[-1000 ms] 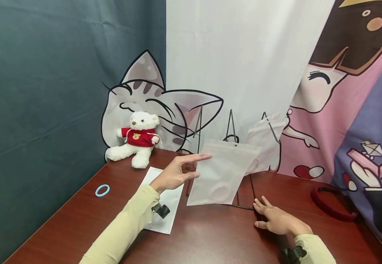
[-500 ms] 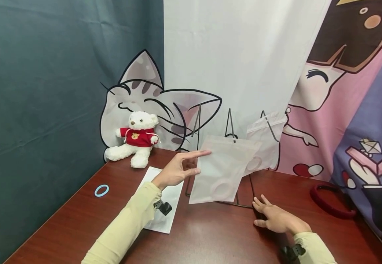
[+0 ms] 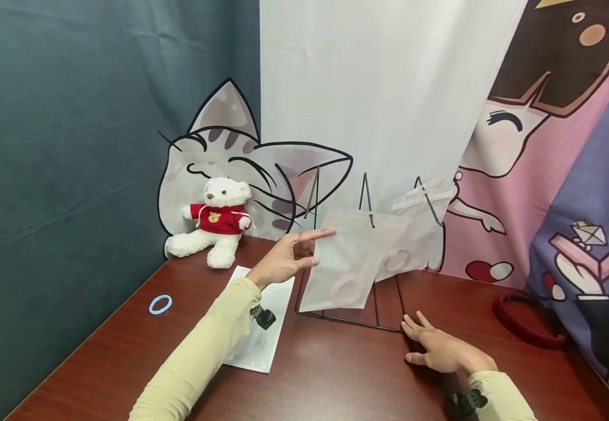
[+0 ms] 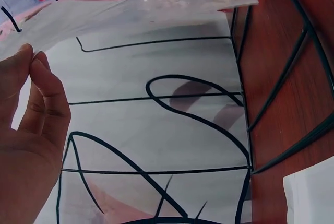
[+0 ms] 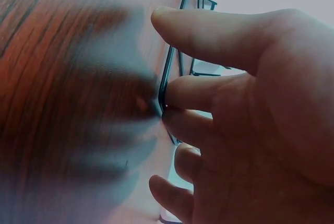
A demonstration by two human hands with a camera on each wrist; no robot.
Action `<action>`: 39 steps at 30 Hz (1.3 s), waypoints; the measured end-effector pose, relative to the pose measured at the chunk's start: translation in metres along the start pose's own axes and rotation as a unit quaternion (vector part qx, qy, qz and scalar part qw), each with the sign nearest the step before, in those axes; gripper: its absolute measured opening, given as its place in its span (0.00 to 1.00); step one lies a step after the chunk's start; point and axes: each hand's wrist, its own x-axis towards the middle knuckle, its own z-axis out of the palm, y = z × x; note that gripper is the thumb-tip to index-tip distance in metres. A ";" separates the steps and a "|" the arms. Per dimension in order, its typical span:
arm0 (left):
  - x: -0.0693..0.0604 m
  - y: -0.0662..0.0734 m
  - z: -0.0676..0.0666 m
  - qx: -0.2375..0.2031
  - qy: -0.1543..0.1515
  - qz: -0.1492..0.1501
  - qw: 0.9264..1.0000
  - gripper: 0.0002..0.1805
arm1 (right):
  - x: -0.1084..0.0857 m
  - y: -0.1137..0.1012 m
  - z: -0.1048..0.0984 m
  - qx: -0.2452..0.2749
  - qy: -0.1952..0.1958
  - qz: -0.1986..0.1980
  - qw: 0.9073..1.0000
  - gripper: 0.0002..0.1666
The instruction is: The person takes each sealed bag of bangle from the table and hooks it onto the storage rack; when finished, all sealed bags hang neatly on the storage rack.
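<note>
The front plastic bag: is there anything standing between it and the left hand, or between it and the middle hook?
Nothing visible is. The left hand pinches the front plastic bag directly, and the tip of the middle hook shows at its top. The other bag hangs partly behind it, not between.

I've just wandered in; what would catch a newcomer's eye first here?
Probably the white teddy bear in a red hoodie, sitting at the table's far left before a big cartoon cat on the backdrop. Then, near the middle, a left hand pinches the edge of a translucent zip bag at the middle hook of a black wire rack, while the right hand touches the rack's base.
</note>
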 end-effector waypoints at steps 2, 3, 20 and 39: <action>0.004 -0.003 -0.001 0.000 0.000 -0.004 1.000 0.34 | 0.000 0.000 0.000 0.000 0.001 -0.001 1.000 0.45; 0.007 -0.005 -0.001 0.004 0.002 -0.006 1.000 0.34 | 0.000 0.000 0.000 0.001 0.001 -0.002 1.000 0.45; 0.062 -0.029 0.009 0.142 0.090 -0.073 0.983 0.35 | 0.000 0.001 0.000 0.005 -0.006 -0.002 1.000 0.45; 0.018 -0.041 -0.006 0.226 0.014 -0.063 0.972 0.20 | -0.005 0.002 0.004 0.042 -0.023 0.041 0.998 0.52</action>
